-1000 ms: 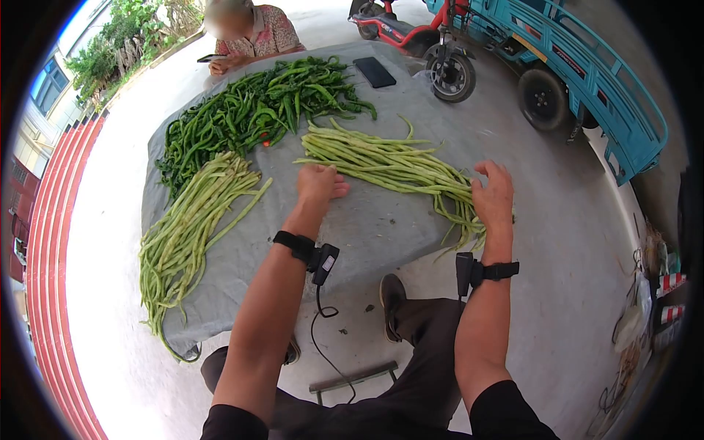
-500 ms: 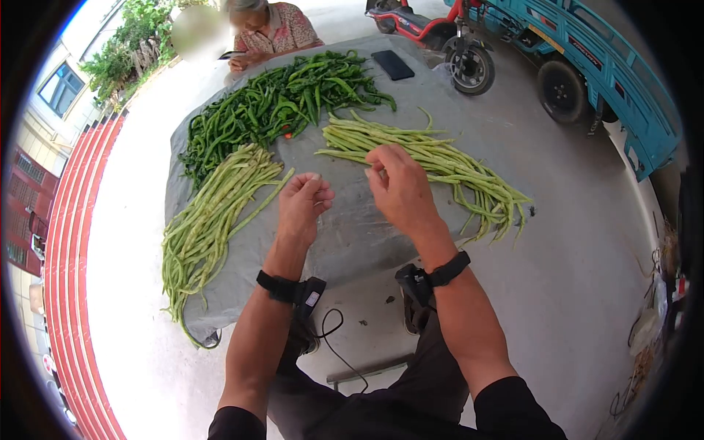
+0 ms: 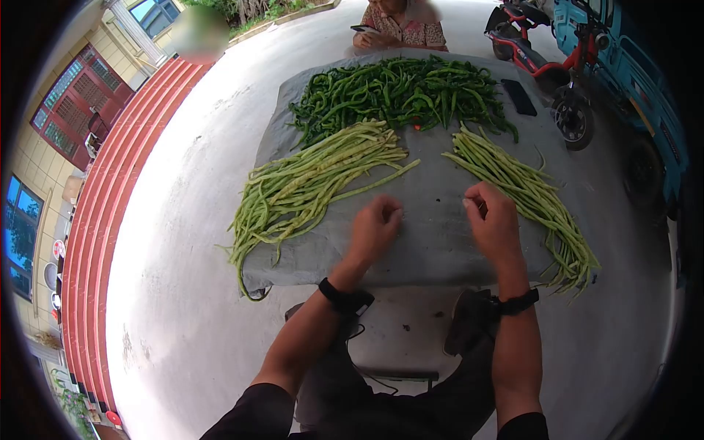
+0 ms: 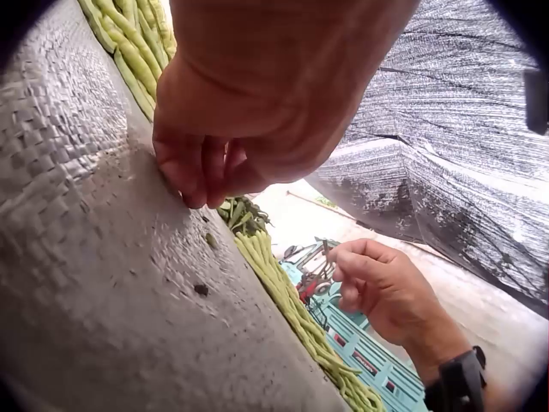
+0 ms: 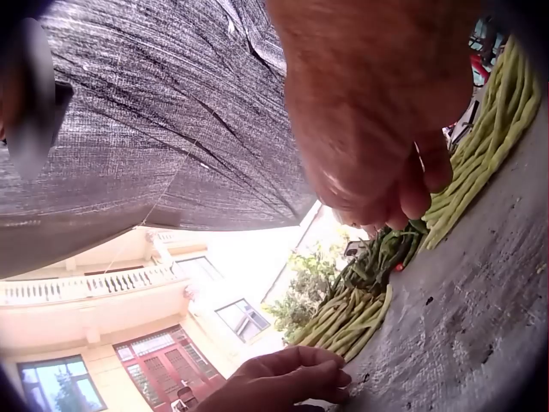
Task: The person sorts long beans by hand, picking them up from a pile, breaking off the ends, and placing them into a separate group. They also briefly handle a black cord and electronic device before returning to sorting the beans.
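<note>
My left hand is over the near part of the grey sheet, its fingers loosely bent and nothing visible in them. In the left wrist view its fingertips point down close to the sheet. Opposite it, my right hand has bent fingers, with thumb near forefinger, and is likewise without a visible object. Long green beans lie in two bundles: the left bundle beyond my left hand, the right bundle just beside my right hand. Dark crumbs dot the sheet.
A heap of green chili peppers covers the table's far side, with a black phone to its right. Behind the table a person holds a phone. A red scooter and a teal cart stand at right, red steps at left.
My right hand has left the outer end of the right bean bundle and come inward. Both hands are now lower over the near sheet. The head view has swung left.
</note>
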### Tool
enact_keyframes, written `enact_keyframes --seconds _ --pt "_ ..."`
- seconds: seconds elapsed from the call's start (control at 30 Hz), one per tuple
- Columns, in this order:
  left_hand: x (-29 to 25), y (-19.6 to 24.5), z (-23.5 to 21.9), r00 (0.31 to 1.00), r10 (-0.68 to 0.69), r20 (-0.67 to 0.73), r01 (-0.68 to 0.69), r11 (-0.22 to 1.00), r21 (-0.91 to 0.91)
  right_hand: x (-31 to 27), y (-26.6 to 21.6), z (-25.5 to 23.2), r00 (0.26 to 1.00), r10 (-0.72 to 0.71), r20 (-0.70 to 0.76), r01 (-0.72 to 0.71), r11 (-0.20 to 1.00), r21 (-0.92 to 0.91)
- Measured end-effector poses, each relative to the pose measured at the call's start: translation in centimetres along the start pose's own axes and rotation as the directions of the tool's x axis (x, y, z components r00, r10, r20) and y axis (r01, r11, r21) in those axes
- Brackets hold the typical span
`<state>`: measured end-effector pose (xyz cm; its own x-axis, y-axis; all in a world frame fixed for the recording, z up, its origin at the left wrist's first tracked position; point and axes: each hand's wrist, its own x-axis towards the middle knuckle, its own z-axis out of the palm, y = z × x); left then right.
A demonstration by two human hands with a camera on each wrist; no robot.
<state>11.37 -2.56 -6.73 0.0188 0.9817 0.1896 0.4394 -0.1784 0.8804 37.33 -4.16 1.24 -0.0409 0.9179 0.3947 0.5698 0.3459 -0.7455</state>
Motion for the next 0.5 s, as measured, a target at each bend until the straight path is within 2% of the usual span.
enact_keyframes --seconds 0.03,0.13,0.23,0.27,0.33,0.43,0.5 --pt "-0.2 0.0 -0.1 0.996 0.078 -0.046 -0.071 0.989 0.130 0.1 -0.2 0.4 1.000 -0.011 0.003 0.011 1.000 -0.008" --pt "0.1 0.3 -0.6 0.972 0.182 -0.146 -0.151 0.968 0.198 0.5 -0.8 1.6 0.999 -0.020 0.045 0.021 1.000 -0.016" --pt "0.6 1.7 -2.0 0.965 0.212 -0.157 -0.160 0.944 0.290 0.9 -1.4 2.7 0.995 -0.012 0.094 0.014 1.000 -0.020" --pt "0.8 1.9 -2.6 0.944 0.255 -0.208 -0.166 0.915 0.369 0.9 -1.6 3.0 0.994 -0.007 0.111 0.009 1.000 -0.022" --pt "1.1 1.8 -3.8 0.891 0.349 -0.291 -0.159 0.839 0.520 0.9 -1.8 3.6 0.992 -0.032 0.118 0.036 0.999 -0.028" --pt "1.5 1.4 -6.6 0.853 0.368 -0.371 -0.071 0.785 0.615 0.8 -1.7 4.3 0.989 -0.056 0.135 0.059 0.998 -0.020" --pt "1.6 0.4 -7.8 0.868 0.330 -0.371 -0.006 0.754 0.656 0.7 -1.7 4.6 0.988 -0.058 0.144 0.060 0.998 -0.010"
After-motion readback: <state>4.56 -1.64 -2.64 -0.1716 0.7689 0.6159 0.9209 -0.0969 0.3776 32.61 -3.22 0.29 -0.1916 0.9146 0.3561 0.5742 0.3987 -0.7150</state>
